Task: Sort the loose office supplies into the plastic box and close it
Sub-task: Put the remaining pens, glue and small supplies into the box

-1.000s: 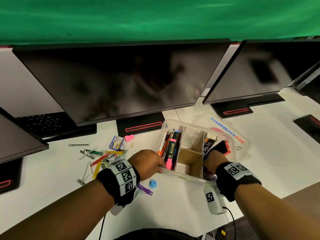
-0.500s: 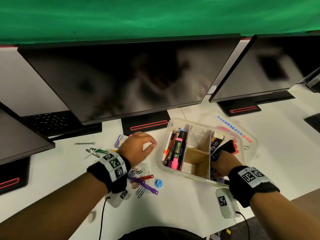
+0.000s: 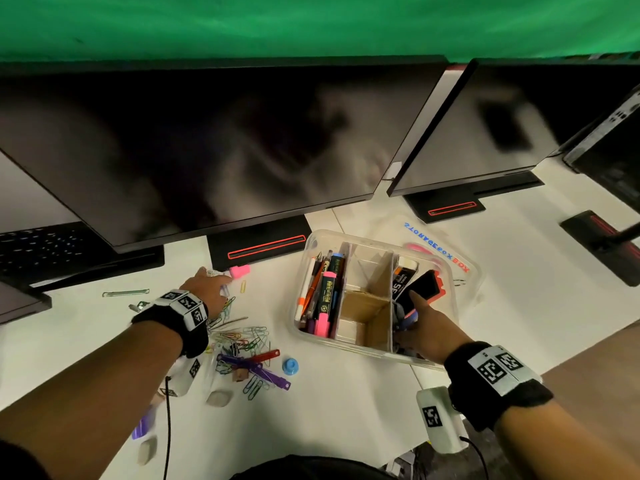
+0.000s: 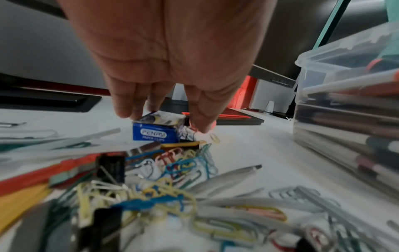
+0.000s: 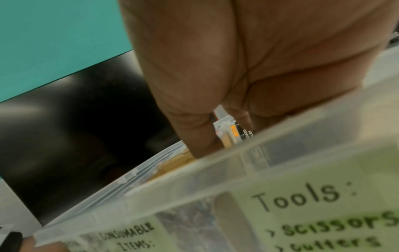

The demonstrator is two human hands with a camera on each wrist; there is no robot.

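Note:
The clear plastic box (image 3: 363, 351) stands open with pens and markers (image 3: 323, 292) in its left compartment. My left hand (image 3: 211, 289) is at the back of the loose pile. In the left wrist view it (image 4: 166, 122) pinches a small blue paper clip box (image 4: 154, 134), fingertips (image 4: 129, 116) on its top edge and thumb by its right side. My right hand (image 3: 422, 320) reaches down into the box's right compartment, its thumb against a black and orange tool (image 3: 427, 285). The near wall (image 5: 280, 170) hides its fingers, so what it holds is unclear.
Coloured paper clips (image 3: 242, 337), a purple strip (image 3: 263, 374), a red strip (image 3: 266, 356), a blue pin (image 3: 290, 365) and erasers (image 3: 217, 398) lie left of the box. A pink eraser (image 3: 239, 271) sits by the monitor stand (image 3: 259, 247). The lid (image 3: 436, 247) lies under the box.
My left hand left the box's near left corner, went left and back over the pile, and came down on the paper clip box. The right hand stayed in the right compartment.

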